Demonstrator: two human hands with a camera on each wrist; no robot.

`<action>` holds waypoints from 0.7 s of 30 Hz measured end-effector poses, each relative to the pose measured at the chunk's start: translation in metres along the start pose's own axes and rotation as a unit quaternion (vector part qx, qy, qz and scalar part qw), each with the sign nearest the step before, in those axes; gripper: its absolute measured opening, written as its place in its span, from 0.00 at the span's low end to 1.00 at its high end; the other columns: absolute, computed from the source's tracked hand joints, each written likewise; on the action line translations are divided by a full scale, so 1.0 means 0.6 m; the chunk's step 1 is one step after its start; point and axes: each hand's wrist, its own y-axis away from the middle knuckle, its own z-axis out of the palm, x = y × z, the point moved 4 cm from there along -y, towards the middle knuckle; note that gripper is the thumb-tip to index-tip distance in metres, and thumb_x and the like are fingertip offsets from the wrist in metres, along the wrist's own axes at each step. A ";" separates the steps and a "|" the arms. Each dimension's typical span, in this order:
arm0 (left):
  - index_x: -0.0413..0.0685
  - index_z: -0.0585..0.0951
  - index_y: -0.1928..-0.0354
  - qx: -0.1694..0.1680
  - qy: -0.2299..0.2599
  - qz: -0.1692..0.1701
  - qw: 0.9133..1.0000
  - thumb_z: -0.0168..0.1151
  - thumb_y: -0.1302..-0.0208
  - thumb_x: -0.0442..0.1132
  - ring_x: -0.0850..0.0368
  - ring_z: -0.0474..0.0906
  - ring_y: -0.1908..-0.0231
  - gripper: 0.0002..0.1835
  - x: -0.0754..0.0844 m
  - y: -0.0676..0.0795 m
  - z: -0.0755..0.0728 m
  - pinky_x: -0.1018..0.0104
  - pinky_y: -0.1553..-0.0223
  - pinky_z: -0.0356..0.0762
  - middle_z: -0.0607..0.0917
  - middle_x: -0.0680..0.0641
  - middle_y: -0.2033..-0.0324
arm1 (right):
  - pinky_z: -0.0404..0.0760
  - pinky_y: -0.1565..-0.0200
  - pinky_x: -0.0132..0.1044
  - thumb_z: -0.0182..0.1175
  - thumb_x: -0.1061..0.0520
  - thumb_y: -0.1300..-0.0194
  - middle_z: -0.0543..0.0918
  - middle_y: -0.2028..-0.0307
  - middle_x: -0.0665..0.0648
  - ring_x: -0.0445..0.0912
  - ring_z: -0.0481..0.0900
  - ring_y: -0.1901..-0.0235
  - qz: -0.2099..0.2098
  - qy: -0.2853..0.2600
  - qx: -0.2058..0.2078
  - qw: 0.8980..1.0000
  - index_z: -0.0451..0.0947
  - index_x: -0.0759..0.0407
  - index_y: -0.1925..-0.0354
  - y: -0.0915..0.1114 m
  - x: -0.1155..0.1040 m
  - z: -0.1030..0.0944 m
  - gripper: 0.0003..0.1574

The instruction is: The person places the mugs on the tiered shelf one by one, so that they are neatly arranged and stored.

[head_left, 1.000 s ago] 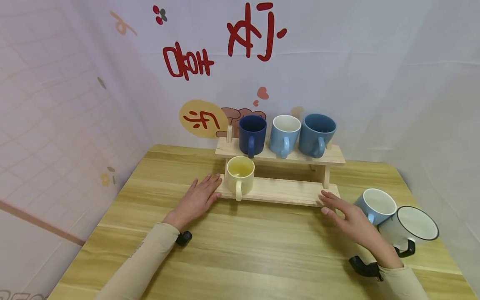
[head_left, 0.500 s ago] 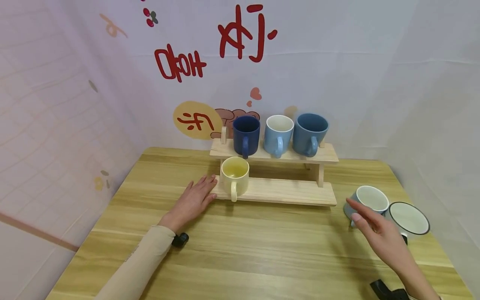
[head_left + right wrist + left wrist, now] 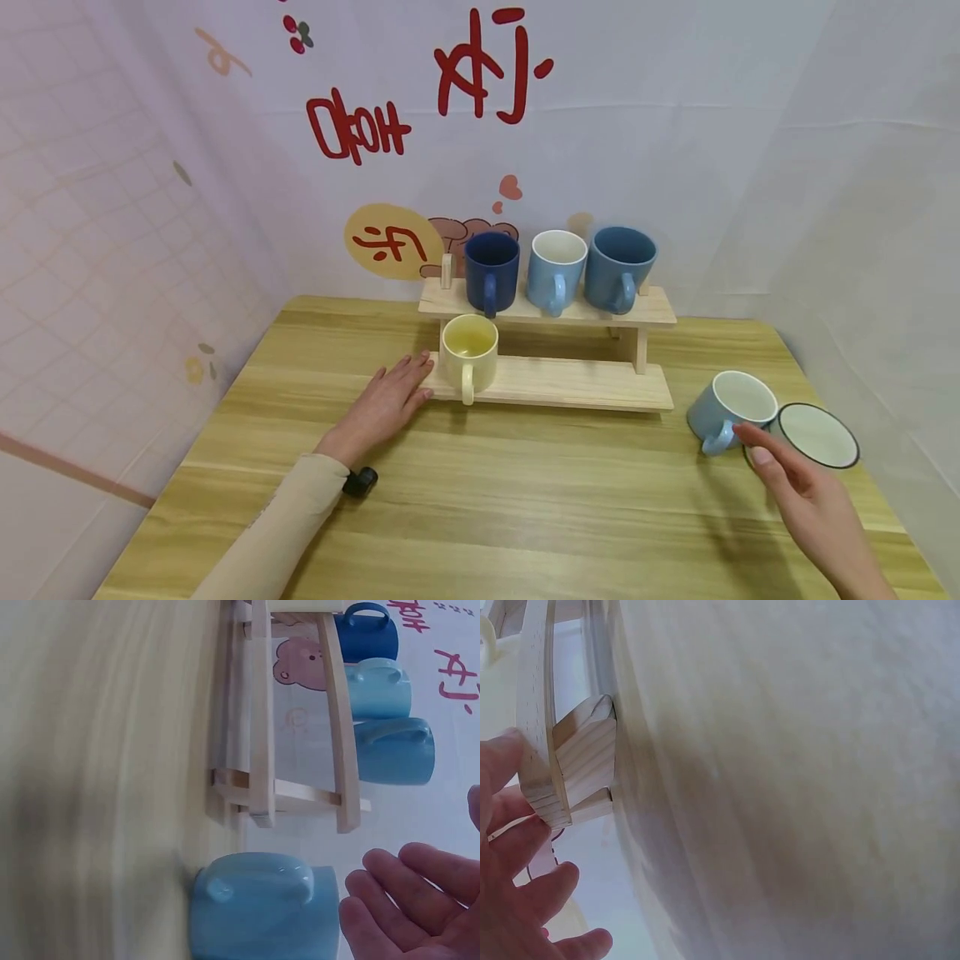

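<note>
A two-tier wooden shelf (image 3: 577,385) stands at the back of the table. My left hand (image 3: 382,412) rests at the left end of its lower board, fingers spread; in the left wrist view, fingers (image 3: 525,844) touch the board's end. Close by, a yellow mug (image 3: 483,371) sits on that board. My right hand (image 3: 813,504) hovers at the right, fingers extended and holding nothing. Its fingertips are nearest the handle of a light blue mug (image 3: 708,412) with a white inside. Behind the hand is a white mug with a dark rim (image 3: 817,437), partly hidden.
On the upper board stand a dark blue mug (image 3: 491,271), a light blue mug with a white inside (image 3: 546,279) and a medium blue mug (image 3: 606,279), handles forward. A printed white cloth (image 3: 637,125) hangs behind the wooden table (image 3: 487,517).
My right hand has left the right end of the lower board and moved right and toward me, by the light blue mug. The left hand stays at the shelf. The view has shifted slightly.
</note>
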 end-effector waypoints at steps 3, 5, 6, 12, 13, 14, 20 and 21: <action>0.42 0.66 0.23 -0.001 -0.007 0.002 1.000 0.51 0.18 0.50 0.38 0.59 0.24 0.30 0.002 0.002 -0.001 0.28 0.30 0.57 0.61 0.44 0.22 | 0.68 0.50 0.11 0.50 0.57 0.17 0.77 0.38 0.29 0.17 0.70 0.43 0.017 0.012 -0.012 1.000 0.74 0.57 0.28 0.008 0.011 -0.003 0.24; 0.42 0.66 0.23 -0.001 -0.011 0.003 1.000 0.51 0.18 0.50 0.38 0.59 0.24 0.30 0.003 0.003 -0.003 0.28 0.30 0.57 0.61 0.44 0.22 | 0.68 0.52 0.11 0.49 0.55 0.16 0.76 0.39 0.27 0.16 0.70 0.44 0.040 0.016 -0.026 0.999 0.72 0.56 0.27 0.013 0.022 -0.003 0.25; 0.42 0.66 0.23 0.000 -0.013 0.003 1.000 0.51 0.18 0.49 0.38 0.59 0.24 0.30 0.003 0.004 -0.004 0.28 0.30 0.57 0.61 0.44 0.22 | 0.69 0.53 0.11 0.48 0.53 0.16 0.75 0.40 0.26 0.16 0.70 0.45 0.054 0.018 -0.034 0.998 0.72 0.55 0.26 0.016 0.027 -0.002 0.26; 0.42 0.66 0.22 0.001 -0.020 0.005 1.000 0.50 0.17 0.49 0.38 0.60 0.25 0.30 0.002 0.004 -0.003 0.28 0.31 0.58 0.61 0.43 0.22 | 0.73 0.56 0.15 0.44 0.49 0.15 0.75 0.42 0.25 0.20 0.75 0.49 0.123 -0.025 -0.071 0.989 0.65 0.61 0.24 0.029 0.055 0.014 0.31; 0.42 0.66 0.22 0.001 -0.019 0.006 1.000 0.50 0.17 0.49 0.37 0.60 0.25 0.30 0.002 0.004 -0.003 0.28 0.31 0.58 0.62 0.43 0.22 | 0.73 0.56 0.15 0.44 0.49 0.15 0.75 0.42 0.25 0.21 0.76 0.48 0.129 -0.038 -0.075 0.988 0.64 0.63 0.23 0.030 0.058 0.018 0.31; 0.42 0.66 0.22 0.002 -0.017 0.007 1.000 0.50 0.17 0.49 0.38 0.60 0.25 0.30 0.002 0.004 -0.003 0.28 0.31 0.58 0.62 0.43 0.22 | 0.73 0.55 0.15 0.44 0.50 0.14 0.75 0.42 0.26 0.22 0.76 0.48 0.130 -0.049 -0.076 0.987 0.62 0.65 0.23 0.030 0.060 0.021 0.32; 0.42 0.67 0.23 0.007 -0.009 0.012 1.000 0.50 0.18 0.48 0.38 0.61 0.25 0.29 0.002 0.002 -0.004 0.28 0.31 0.59 0.63 0.44 0.22 | 0.72 0.52 0.14 0.43 0.51 0.14 0.71 0.40 0.25 0.19 0.72 0.45 0.126 -0.092 -0.079 0.985 0.57 0.70 0.23 0.024 0.070 0.041 0.34; 0.42 0.67 0.23 0.007 -0.008 0.014 1.000 0.51 0.18 0.48 0.38 0.61 0.25 0.29 0.002 0.002 -0.004 0.28 0.31 0.59 0.63 0.43 0.22 | 0.72 0.51 0.14 0.43 0.52 0.14 0.72 0.39 0.26 0.19 0.72 0.44 0.122 -0.108 -0.075 0.984 0.56 0.72 0.23 0.022 0.071 0.044 0.34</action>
